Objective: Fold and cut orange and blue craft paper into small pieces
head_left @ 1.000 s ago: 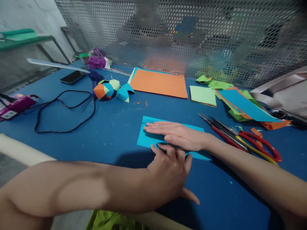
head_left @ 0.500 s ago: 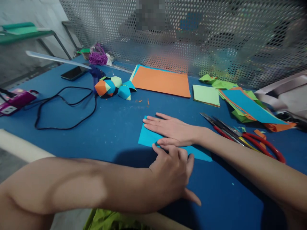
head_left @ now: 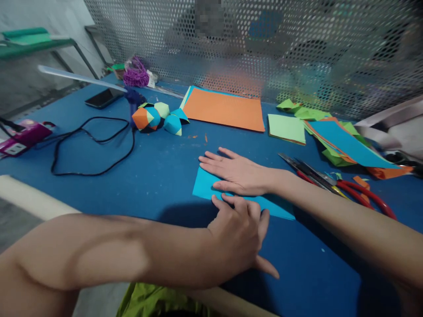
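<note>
A folded piece of blue paper (head_left: 202,184) lies on the table in front of me. My right hand (head_left: 239,172) rests flat on it, palm down, fingers stretched out to the left and thumb spread. Just nearer to me, my left hand (head_left: 236,231) is curled, with its bent fingertips at the paper's near edge. Its thumb sticks out towards me over the table. The inside of the left hand is hidden, so anything in it cannot be seen. Both hands cover much of the paper's middle.
Red-handled scissors (head_left: 366,193) lie right, near coloured paper strips (head_left: 350,141). Behind are orange sheets (head_left: 224,110) and a light green square stack (head_left: 287,128). At left stand folded paper shapes (head_left: 148,118), a glue gun (head_left: 134,99), its cord and a purple power strip (head_left: 24,136).
My right hand has slid slightly away from me, and a small gap now shows between its thumb and my left fingertips. The left hand is almost unmoved. The view has shifted a little.
</note>
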### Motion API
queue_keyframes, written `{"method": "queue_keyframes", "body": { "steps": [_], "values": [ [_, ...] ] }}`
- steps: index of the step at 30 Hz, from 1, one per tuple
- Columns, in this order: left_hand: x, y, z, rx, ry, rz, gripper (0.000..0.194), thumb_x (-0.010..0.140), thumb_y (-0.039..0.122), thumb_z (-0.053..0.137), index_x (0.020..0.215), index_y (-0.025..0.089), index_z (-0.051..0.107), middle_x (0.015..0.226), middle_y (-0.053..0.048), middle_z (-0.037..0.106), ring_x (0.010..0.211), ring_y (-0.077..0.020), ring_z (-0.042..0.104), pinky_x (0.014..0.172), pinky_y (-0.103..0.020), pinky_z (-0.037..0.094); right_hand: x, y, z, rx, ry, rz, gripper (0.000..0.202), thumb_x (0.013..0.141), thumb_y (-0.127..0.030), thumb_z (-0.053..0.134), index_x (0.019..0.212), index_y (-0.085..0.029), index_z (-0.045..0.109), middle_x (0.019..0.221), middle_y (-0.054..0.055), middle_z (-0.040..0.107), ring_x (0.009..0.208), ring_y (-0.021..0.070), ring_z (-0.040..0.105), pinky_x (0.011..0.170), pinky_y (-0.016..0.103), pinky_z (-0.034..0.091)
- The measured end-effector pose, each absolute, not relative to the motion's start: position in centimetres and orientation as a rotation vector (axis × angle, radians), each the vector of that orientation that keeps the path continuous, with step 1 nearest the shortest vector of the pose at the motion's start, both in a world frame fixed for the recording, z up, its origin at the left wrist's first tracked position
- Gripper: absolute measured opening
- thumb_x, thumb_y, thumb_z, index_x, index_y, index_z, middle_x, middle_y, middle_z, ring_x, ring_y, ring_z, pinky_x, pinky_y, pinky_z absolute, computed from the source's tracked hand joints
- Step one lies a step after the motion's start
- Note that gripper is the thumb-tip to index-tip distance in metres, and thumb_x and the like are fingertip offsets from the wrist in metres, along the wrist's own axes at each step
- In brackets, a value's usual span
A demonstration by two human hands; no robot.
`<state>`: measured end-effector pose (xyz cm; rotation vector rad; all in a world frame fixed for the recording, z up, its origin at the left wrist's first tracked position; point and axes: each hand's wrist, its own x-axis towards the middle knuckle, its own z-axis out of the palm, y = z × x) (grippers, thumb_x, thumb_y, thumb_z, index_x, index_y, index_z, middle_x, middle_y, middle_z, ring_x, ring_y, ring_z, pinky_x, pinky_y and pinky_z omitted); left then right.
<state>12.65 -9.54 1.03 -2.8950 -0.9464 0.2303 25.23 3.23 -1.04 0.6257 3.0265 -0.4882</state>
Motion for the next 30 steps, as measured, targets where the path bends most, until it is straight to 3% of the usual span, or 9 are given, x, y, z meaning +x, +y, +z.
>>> {"method": "queue_keyframes", "body": {
  "steps": [7,15,22,25,30],
  "values": [
    [12.5,-9.7,0.5,-2.853,-0.933,0.160,0.098,0.079,0.086,0.029,0.143,0.014,0.051,0.111,-0.021,0.064,0.097,-0.0398,0.064,0.075,-0.060,0.060,26.2,3.5,-2.0,0.691,3.074,-0.349,0.081,0.098,-0.067,0.025,0.156,-0.011,0.023,0.163,0.017,0.019,0.153,0.0276,0.012,0.121,0.058,0.005],
    [12.8,-9.6,0.6,-2.836,-0.946,0.253,0.102,0.077,0.088,0.026,0.147,0.017,0.046,0.118,-0.025,0.063,0.104,-0.0443,0.063,0.072,-0.060,0.061,27.7,1.5,-2.1,0.709,3.059,-0.435,0.069,0.102,-0.059,0.025,0.156,-0.015,0.026,0.164,0.009,0.023,0.153,0.0200,0.011,0.124,0.049,0.006],
    [12.6,-10.1,-0.7,-2.753,-0.959,0.030,0.103,0.071,0.090,0.038,0.141,0.017,0.054,0.112,-0.022,0.065,0.099,-0.0438,0.065,0.072,-0.062,0.059,29.4,2.6,-2.5,0.932,3.051,-0.387,0.075,0.099,-0.064,0.029,0.157,-0.017,0.023,0.163,0.014,0.022,0.152,0.0268,0.013,0.121,0.058,0.006],
    [12.6,-10.0,-0.8,-2.755,-0.970,0.001,0.104,0.069,0.091,0.040,0.140,0.016,0.055,0.109,-0.022,0.066,0.099,-0.0453,0.065,0.072,-0.063,0.059,29.2,1.8,-1.2,0.968,3.056,-0.503,0.073,0.100,-0.062,0.023,0.158,-0.018,0.021,0.164,0.011,0.017,0.153,0.0239,0.007,0.123,0.055,0.003],
    [12.9,-9.6,0.2,-2.859,-1.006,0.166,0.103,0.071,0.088,0.045,0.146,0.016,0.048,0.117,-0.022,0.065,0.099,-0.0421,0.065,0.076,-0.060,0.059,26.4,1.0,0.4,0.580,3.022,-0.862,0.073,0.101,-0.063,0.011,0.157,-0.018,0.024,0.165,0.007,0.019,0.153,0.0163,0.007,0.125,0.043,0.005]
  ]
}}
